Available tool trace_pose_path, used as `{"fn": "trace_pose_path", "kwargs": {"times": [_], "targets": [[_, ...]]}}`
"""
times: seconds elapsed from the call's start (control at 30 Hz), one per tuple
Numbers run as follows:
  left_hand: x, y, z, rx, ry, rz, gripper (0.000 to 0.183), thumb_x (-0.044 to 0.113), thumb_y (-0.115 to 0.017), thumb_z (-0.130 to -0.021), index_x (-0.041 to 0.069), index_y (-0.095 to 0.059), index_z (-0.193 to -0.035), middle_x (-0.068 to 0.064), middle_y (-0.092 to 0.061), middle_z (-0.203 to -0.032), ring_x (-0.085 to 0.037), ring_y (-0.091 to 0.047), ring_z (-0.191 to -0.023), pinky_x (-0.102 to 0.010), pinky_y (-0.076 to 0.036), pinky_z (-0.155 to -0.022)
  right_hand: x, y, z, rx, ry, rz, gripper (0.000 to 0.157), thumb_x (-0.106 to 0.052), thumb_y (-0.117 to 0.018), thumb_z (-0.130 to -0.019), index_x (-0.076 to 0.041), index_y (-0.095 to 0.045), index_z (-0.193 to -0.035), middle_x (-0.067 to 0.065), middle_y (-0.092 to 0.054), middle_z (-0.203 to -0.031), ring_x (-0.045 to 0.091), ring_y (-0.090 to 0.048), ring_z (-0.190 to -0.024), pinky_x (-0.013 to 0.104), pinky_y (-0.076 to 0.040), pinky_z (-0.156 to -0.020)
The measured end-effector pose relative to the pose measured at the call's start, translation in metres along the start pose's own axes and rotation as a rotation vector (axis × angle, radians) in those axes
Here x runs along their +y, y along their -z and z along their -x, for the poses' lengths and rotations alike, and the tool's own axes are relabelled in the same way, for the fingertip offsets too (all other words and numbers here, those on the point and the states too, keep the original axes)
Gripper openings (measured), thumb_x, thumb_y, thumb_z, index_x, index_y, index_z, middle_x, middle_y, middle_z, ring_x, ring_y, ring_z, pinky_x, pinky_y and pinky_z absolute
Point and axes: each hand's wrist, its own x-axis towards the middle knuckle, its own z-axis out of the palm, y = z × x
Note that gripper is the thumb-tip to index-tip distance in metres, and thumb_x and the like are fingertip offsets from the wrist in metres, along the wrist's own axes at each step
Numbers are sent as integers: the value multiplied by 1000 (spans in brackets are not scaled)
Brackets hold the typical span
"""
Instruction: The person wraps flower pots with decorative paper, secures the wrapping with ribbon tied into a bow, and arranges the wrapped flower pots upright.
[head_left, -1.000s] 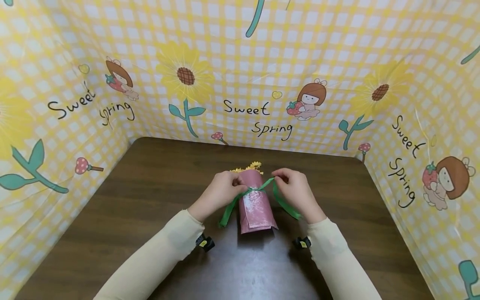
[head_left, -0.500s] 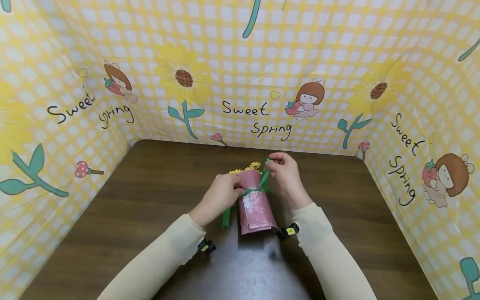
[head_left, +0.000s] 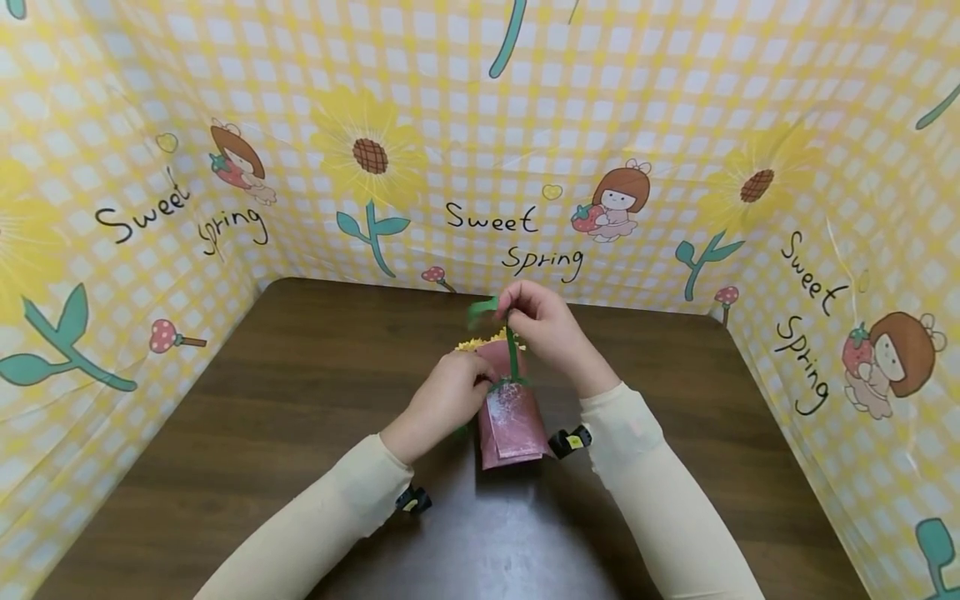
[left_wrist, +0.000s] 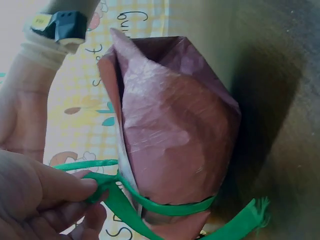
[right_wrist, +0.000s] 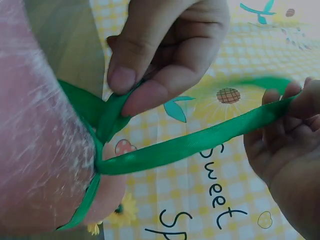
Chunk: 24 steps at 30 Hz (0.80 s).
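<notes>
A bouquet wrapped in pink paper (head_left: pixel 517 425) lies on the table, its small yellow flowers (head_left: pixel 495 340) showing at the far end. Green ribbon (left_wrist: pixel 172 207) runs round the wrap's narrow part. Beside the knot, my left hand (head_left: pixel 442 396) pinches a folded loop of this ribbon between thumb and finger, plainest in the left wrist view. Above the flowers, my right hand (head_left: pixel 547 329) pinches another length of ribbon drawn up from the knot (right_wrist: pixel 100 165). One frayed ribbon end (left_wrist: pixel 257 210) hangs loose in the left wrist view.
The bouquet lies on a dark wooden table (head_left: pixel 315 350). A yellow-checked printed cloth (head_left: pixel 480 125) stands round its back and sides. Each wrist bears a small black camera, such as the right one (head_left: pixel 570 442).
My right hand has moved up and left, from right of the bouquet to above its flowers, drawing the ribbon along. My left hand has stayed near the knot.
</notes>
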Motion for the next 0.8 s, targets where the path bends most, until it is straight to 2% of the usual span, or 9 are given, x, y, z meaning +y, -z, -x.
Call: {"fn": "trace_pose_path", "kwargs": {"times": [0.03,0.1,0.2,0.27,0.33,0.4,0.47,0.63,0.8], "targets": [[0,-2,0,7,-21,-6,15,1,-68,-92,9,-80,-93,0,-76,-95,-14,-70,-93,-36,-58,-83,0,0,-1,-15,0,-9,17,6,-46,-95,-2,-61,-98,19,-63,-94,30,-62,-83,29,-51,-71],[0,-4,1,18,-54,-17,15,0,-67,-93,9,-79,-94,0,-76,-94,-15,-69,-92,-36,-58,-83,-1,0,-2,-29,-25,80,18,4,-47,-96,-4,-61,-102,18,-64,-94,30,-61,-83,30,-51,-71],[2,-8,5,41,-84,-38,15,-1,-66,-93,9,-76,-96,-1,-75,-94,-17,-69,-92,-37,-57,-84,4,0,-1,-108,-110,354,23,-1,-49,-98,-10,-63,-114,12,-68,-102,23,-60,-85,33,-50,-75],[3,-10,7,52,-80,-30,15,-2,-65,-93,9,-74,-100,-2,-75,-96,-17,-69,-92,-37,-57,-83,8,0,1,-185,-154,532,28,-5,-51,-100,-15,-62,-124,7,-70,-114,19,-60,-90,36,-51,-82],[3,-12,8,66,-65,-14,17,-2,-65,-93,10,-72,-104,-2,-75,-100,-16,-68,-92,-37,-57,-81,13,1,3,-258,-167,622,31,-7,-51,-102,-15,-61,-130,5,-68,-124,19,-63,-102,39,-52,-92],[3,-13,8,77,-46,8,18,-2,-65,-93,10,-70,-106,-2,-74,-102,-15,-68,-92,-36,-56,-80,18,2,6,-296,-160,624,31,-7,-51,-103,-13,-61,-132,5,-67,-129,20,-64,-113,41,-51,-99],[2,-14,6,93,-45,26,17,-3,-66,-92,9,-71,-104,-3,-74,-101,-16,-68,-92,-36,-56,-80,23,4,9,-300,-136,604,29,-6,-53,-103,-12,-63,-129,5,-68,-127,21,-64,-117,42,-51,-100],[0,-10,1,118,-57,48,17,-5,-67,-90,9,-75,-96,-4,-74,-99,-19,-68,-97,-38,-56,-87,31,11,18,-289,-42,568,18,-9,-66,-98,-14,-71,-114,-1,-69,-112,15,-63,-103,38,-54,-91],[2,-4,-2,131,28,114,20,-3,-68,-93,11,-66,-108,-3,-72,-97,-14,-67,-87,-32,-57,-75,32,7,26,-295,23,589,19,-13,-79,-91,-15,-73,-109,-3,-69,-106,14,-62,-103,39,-54,-91]]}}
